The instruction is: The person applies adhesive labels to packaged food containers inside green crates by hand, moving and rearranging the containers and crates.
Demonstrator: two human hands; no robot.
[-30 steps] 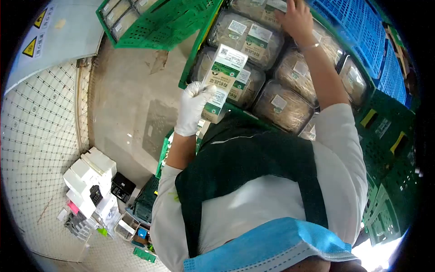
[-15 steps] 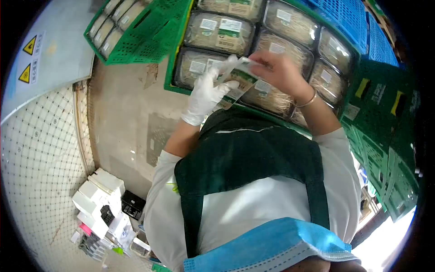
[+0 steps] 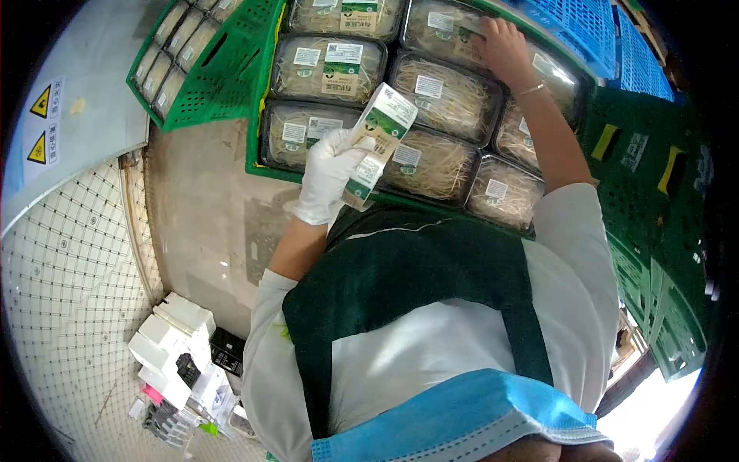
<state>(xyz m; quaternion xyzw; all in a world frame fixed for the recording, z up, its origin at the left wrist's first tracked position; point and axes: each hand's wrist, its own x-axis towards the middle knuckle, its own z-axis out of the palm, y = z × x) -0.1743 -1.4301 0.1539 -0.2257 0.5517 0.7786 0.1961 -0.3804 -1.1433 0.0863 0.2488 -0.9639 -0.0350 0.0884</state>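
Observation:
My left hand [image 3: 332, 171], in a white glove, is closed around a strip of printed green, white and brown labels [image 3: 385, 123], held tilted over the near edge of the crate. My bare right hand [image 3: 504, 50] reaches to a clear-lidded tray of pale sprouts [image 3: 431, 27] in the back row. Its fingers are bent at a similar label [image 3: 466, 45] against the film, partly hidden by the hand. Beneath both hands, several such trays fill a green crate [image 3: 255, 146]. The tray at left [image 3: 329, 69] bears a brown and green label beside its small white sticker.
Another green crate of packed trays [image 3: 204, 85] stands at upper left. Blue crates [image 3: 573, 31] lie behind, and dark green crates [image 3: 639, 165] stand on the right. White boxes [image 3: 181, 331] are on the floor at lower left.
My hands have moved apart. My right hand has left the label strip and gone up and right to the back tray with a label; my left hand keeps the strip.

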